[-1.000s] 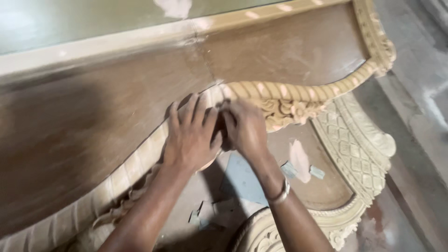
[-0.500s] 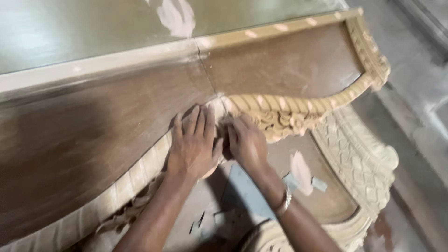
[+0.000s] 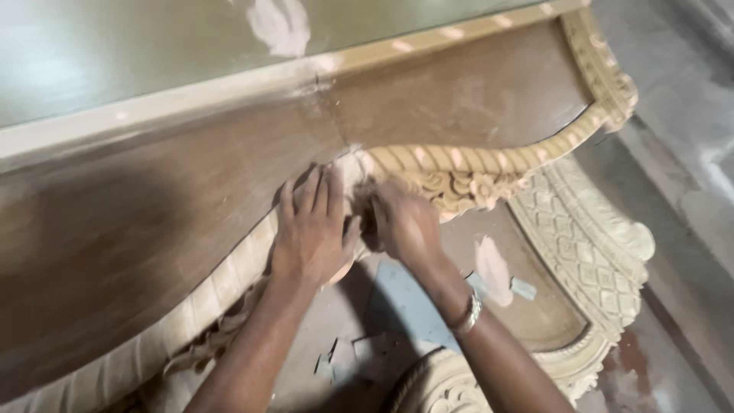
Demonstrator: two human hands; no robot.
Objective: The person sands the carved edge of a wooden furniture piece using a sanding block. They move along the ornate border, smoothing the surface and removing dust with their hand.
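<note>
Where fingers [image 3: 310,200] press: carved moulding [image 3: 459,164].

A grey concrete floor [image 3: 688,153] carries everything here. A large carved wooden furniture piece [image 3: 459,99], brown with pale ribbed trim, stands on it from nine o'clock across to two o'clock. At four o'clock lies a carved panel [image 3: 589,245] with a lattice border, flat on the floor. Small grey scraps [image 3: 524,288] lie on its brown centre, near a pale filler patch [image 3: 493,269].

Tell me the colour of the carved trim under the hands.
Pale cream-beige carved trim, against the brown panel; head view.
</note>
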